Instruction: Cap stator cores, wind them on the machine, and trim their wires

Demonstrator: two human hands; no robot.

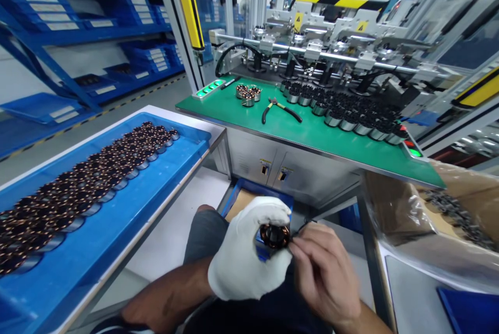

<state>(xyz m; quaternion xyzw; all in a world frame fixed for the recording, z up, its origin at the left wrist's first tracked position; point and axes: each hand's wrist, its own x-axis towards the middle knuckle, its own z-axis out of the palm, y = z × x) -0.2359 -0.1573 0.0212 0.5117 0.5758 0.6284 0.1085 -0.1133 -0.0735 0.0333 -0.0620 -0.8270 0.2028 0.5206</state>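
My left hand [249, 251], in a white glove, is closed around a small copper-wound stator coil [275, 236] held over my lap. My bare right hand [325, 274] pinches at the coil's right side, fingertips touching its thin dark wire ends. A blue tray [128, 219] on my left carries several rows of similar coils [78, 194].
A green bench [312, 131] ahead holds black-handled pliers [278, 109], three coils [247, 93], and rows of black-topped stators [346, 110] before a machine. A plastic-lined cardboard box [440, 214] of parts sits at right. Blue shelving stands at left. A blue bin [253, 196] lies below.
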